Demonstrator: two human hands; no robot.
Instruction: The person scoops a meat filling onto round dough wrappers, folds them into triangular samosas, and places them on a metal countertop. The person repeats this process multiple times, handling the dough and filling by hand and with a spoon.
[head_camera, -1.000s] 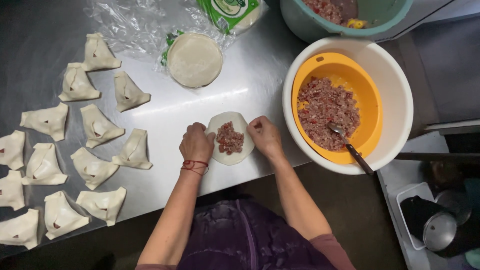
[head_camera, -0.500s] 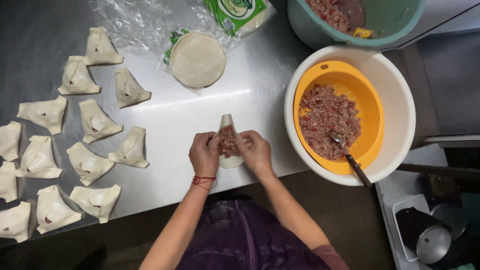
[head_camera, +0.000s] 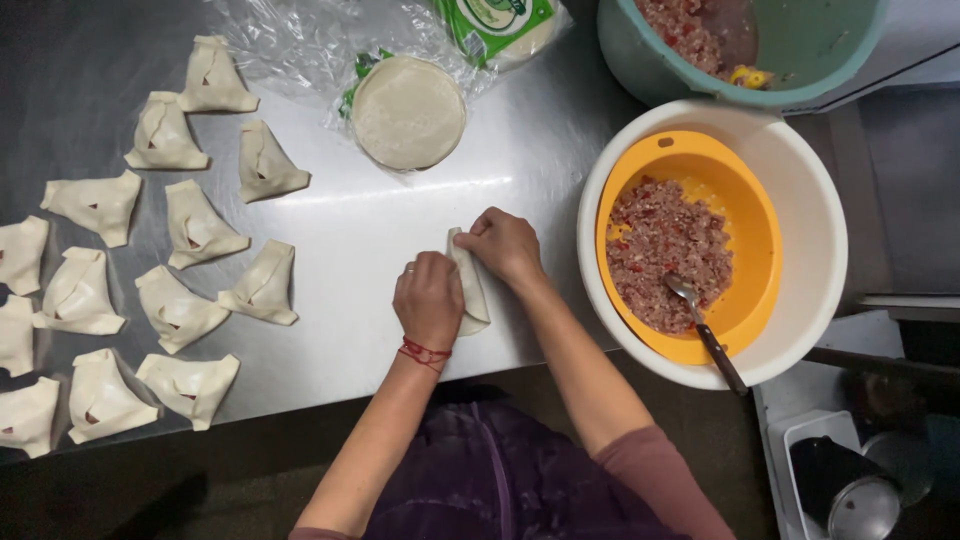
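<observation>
- Head view: your left hand (head_camera: 428, 298) and right hand (head_camera: 508, 245) meet at one folded dumpling wrapper (head_camera: 470, 290), which lies on the steel tabletop (head_camera: 380, 230) right in front of you.
- The wrapper is closed over, no meat shows, and its pale edge runs between the two hands.
- To do this fold well, I think you should press the edge evenly from one end to the other, so that no gap is left and the filling is not squeezed out at the corner.
- Keep the wrapper flat on the tabletop while you pinch it; lifting it could stretch the thin dough.
- Your left hand is curled, the fingers bent down onto the near part of the wrapper, and it pinches it.
- Your right hand is also nearly closed, with the fingertips on the far end of the same wrapper.
- The stack of round wrappers (head_camera: 408, 112) sits in its plastic beyond your hands, apart from them.
- The orange bowl (head_camera: 740, 190) with minced meat (head_camera: 668, 250) and a spoon (head_camera: 705, 330) stands to your right, inside a white basin (head_camera: 815, 220).
- The finished dumplings (head_camera: 200, 225) lie in rows to your left, well apart from the hands.
</observation>
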